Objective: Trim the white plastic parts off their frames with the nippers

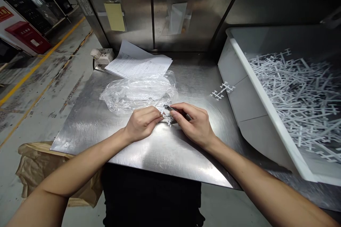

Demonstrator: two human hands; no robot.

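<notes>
My left hand (144, 122) is closed in a pinch on a small white plastic sprue (168, 118), whose branched end sticks out between the two hands. My right hand (193, 122) is closed around a small dark metal hand tool (168, 107); its tip reaches to the sprue, and most of it is hidden by the fingers, so its exact kind does not show. Just beyond both hands lies a clear plastic bag (135, 92) with small pieces in it. Another white sprue lies on the table, to the right, against the bin's side.
A large white bin (242, 95) full of white sprues stands on the right of the metal table (160, 156). Printed sheets (141, 60) and a power socket (104, 56) are at the back. Brown paper (39, 166) lies below the left edge.
</notes>
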